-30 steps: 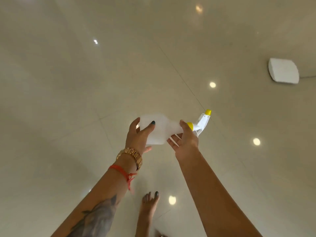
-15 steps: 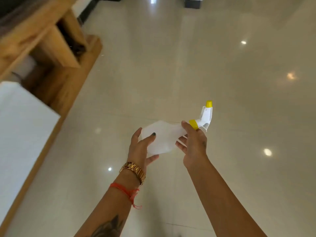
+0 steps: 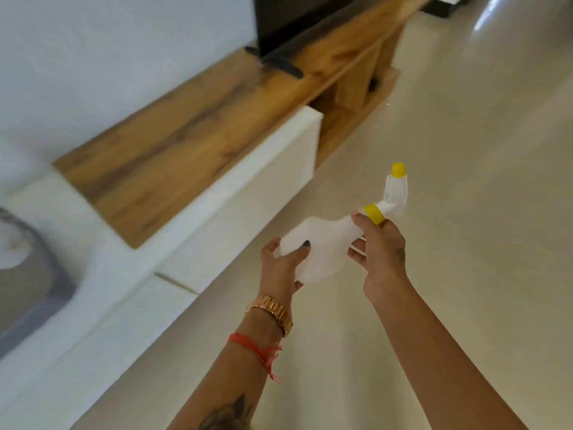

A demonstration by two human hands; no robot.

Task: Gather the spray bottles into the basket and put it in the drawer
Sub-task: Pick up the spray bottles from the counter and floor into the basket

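A translucent white spray bottle (image 3: pixel 322 246) with a yellow collar and yellow nozzle tip is held sideways in front of me, above the floor. My left hand (image 3: pixel 280 266) grips its base. My right hand (image 3: pixel 379 254) holds its neck just below the yellow collar. The sprayer head points up and to the right. A white drawer front (image 3: pixel 248 193) sits below the wooden top of a low cabinet on the left. No basket can be made out with certainty.
A long low cabinet with a wooden top (image 3: pixel 198 119) runs along the white wall on the left. A dark TV (image 3: pixel 297 23) stands on it. A grey rounded object (image 3: pixel 34 274) lies at the far left edge. Glossy beige floor tiles (image 3: pixel 465 150) spread to the right.
The view has swung left, bringing the wooden cabinet, drawer front and TV into sight. Both hands have kept their hold on the spray bottle.
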